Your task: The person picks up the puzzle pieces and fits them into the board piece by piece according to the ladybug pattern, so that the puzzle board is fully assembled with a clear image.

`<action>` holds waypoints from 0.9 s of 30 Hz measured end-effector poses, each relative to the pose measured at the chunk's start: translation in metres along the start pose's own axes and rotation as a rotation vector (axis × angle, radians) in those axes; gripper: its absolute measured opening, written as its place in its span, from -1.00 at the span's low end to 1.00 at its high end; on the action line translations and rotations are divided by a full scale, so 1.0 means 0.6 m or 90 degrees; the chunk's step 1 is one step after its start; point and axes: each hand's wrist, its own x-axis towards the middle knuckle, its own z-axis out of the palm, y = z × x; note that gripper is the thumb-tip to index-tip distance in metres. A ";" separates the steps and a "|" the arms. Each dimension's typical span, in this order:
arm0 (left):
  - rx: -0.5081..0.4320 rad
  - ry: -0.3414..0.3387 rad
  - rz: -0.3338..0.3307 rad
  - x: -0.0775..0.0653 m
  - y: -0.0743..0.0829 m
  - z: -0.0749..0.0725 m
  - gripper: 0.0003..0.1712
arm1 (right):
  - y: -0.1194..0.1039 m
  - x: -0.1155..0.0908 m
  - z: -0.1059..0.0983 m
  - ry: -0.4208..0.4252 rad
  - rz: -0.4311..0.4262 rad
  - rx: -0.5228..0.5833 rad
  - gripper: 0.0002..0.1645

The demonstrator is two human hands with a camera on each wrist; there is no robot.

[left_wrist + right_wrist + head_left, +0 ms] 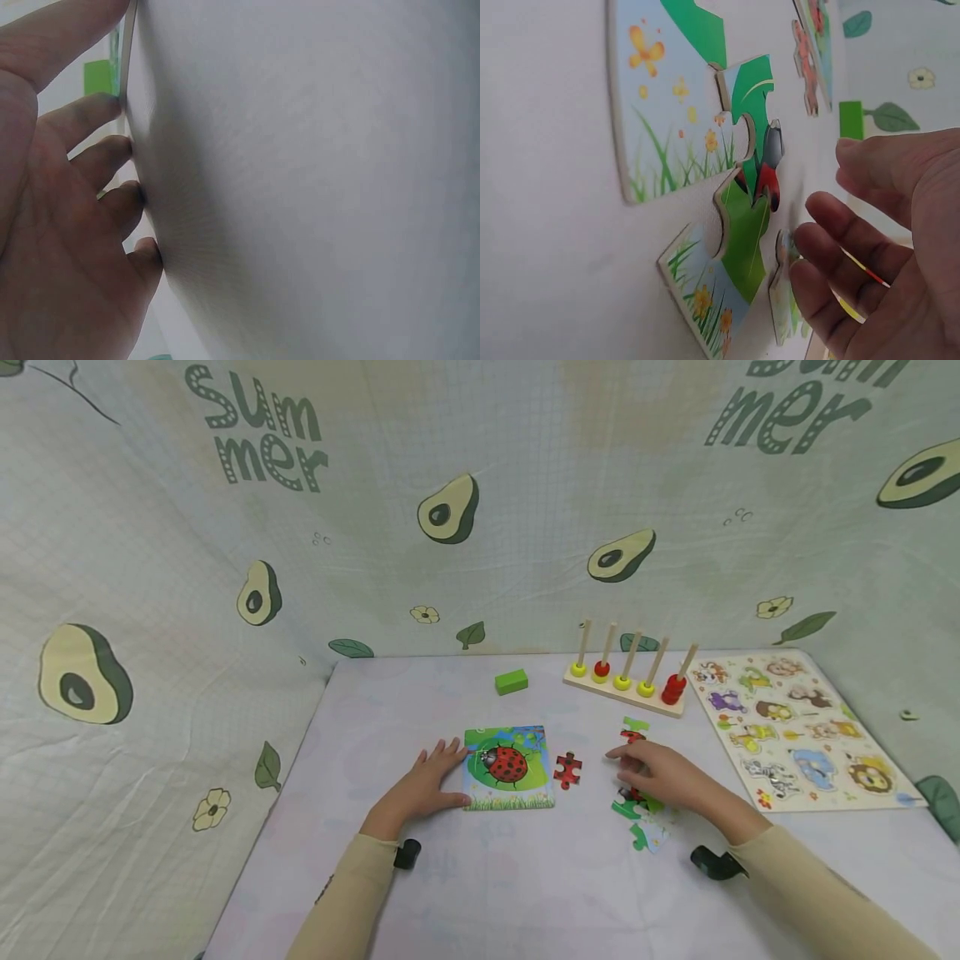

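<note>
A square ladybug picture puzzle [506, 766] lies flat in the middle of the table. At its left edge rests my left hand [423, 789], fingers spread, thumb and index finger against the board's side. Right of the puzzle lies a red jigsaw piece [567, 770] with dark spots. My right hand [667, 774] hovers over a group of loose jigsaw pieces [652, 837], its fingers loosely bent and nothing seen between them. In the right wrist view, a pale blue piece with flowers [675, 127] lies among green pieces. The hand hides part of the group in the head view.
A green block [512, 682] sits behind the puzzle. Farther right stands a wooden peg rack [622, 695] with yellow and red rings. An animal puzzle board [806, 731] covers the table's right side. Patterned cloth [525, 585] hangs behind the table.
</note>
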 end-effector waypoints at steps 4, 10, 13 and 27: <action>0.001 0.000 -0.002 0.001 -0.001 0.001 0.03 | 0.000 -0.017 0.000 0.004 0.001 0.000 -0.61; 0.011 0.002 -0.016 0.003 -0.004 0.005 0.04 | 0.001 -0.038 0.010 -0.022 0.022 -0.028 -0.48; 0.013 0.003 -0.018 0.004 -0.004 0.005 0.04 | -0.001 -0.042 0.015 -0.028 0.028 -0.052 -0.43; 0.009 0.001 -0.013 0.003 -0.002 0.003 0.04 | 0.004 -0.044 0.016 -0.024 -0.004 -0.020 -0.63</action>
